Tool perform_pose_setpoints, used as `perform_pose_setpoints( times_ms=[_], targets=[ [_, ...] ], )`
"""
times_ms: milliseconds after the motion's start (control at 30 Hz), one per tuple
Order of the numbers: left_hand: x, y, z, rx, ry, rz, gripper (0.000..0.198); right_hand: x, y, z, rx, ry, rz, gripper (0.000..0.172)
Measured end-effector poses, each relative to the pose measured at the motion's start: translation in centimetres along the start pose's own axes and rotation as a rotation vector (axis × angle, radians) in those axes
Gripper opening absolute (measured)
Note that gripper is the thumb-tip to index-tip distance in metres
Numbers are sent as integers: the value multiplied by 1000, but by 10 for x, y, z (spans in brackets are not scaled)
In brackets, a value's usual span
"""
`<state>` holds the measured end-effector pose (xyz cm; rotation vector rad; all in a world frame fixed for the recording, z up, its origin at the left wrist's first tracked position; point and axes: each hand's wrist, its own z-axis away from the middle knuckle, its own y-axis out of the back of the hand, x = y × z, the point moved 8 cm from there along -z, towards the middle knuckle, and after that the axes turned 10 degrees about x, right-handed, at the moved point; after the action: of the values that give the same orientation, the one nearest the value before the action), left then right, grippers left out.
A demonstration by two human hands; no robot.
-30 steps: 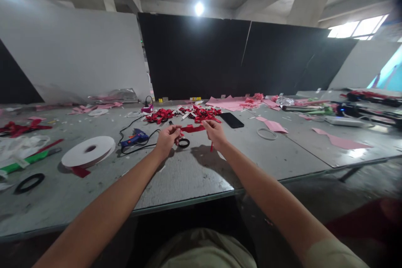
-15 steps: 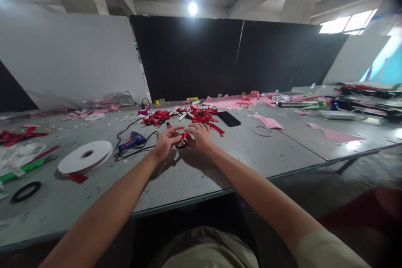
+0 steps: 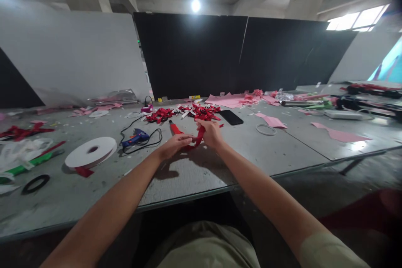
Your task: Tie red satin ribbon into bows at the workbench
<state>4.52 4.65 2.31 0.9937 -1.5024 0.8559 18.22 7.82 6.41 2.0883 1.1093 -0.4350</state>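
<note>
Between my two hands a strip of red ribbon (image 3: pixel 200 135) hangs just over the metal table. My right hand (image 3: pixel 212 133) pinches its upper part, and the lower end runs to the fingers of my left hand (image 3: pixel 176 145), which are closed on it. Behind my left fingers lies a red tool with a dark tip (image 3: pixel 176 128), perhaps a cutter; its lower part is hidden. Farther back is a pile of red ribbon bows (image 3: pixel 202 112) with white bits among them. A blue glue gun (image 3: pixel 136 137) with a black cord rests left of my left hand.
A white ribbon spool (image 3: pixel 91 150) and a black tape ring (image 3: pixel 35 184) lie at the left. Beyond my right hand are a black phone (image 3: pixel 231 117), a white ring (image 3: pixel 266 130) and pink paper pieces (image 3: pixel 341 133). Dark panels (image 3: pixel 194 54) stand behind the table.
My right hand has turned and drawn back, and the red ribbon now shows stretched between both hands. My left hand has flattened slightly; the red tool behind it is more exposed.
</note>
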Motion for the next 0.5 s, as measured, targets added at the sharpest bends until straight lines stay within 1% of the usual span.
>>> perform_pose_setpoints(
  times_ms=[100,167,267,333,433,467,500],
  targets=[
    [4,-9,0,-32,-35,-118,45,-8,-8,1,-5,101,108,42],
    [8,-7,-2,12,-80,-180,40,-12,-12,1,-11,145,170,42],
    [10,4,-5,107,-114,-213,36,-13,-14,3,-25,145,175,44],
    [8,12,-7,158,-92,-152,35,-14,-12,4,-29,122,122,47],
    [2,24,-8,245,-30,67,39,-17,-8,5,-39,98,-36,48],
    [1,26,-8,260,-10,135,39,-19,-8,5,-43,105,-91,44],
    [-1,26,-8,263,9,185,40,-21,-8,6,-48,118,-136,37]
  ],
)
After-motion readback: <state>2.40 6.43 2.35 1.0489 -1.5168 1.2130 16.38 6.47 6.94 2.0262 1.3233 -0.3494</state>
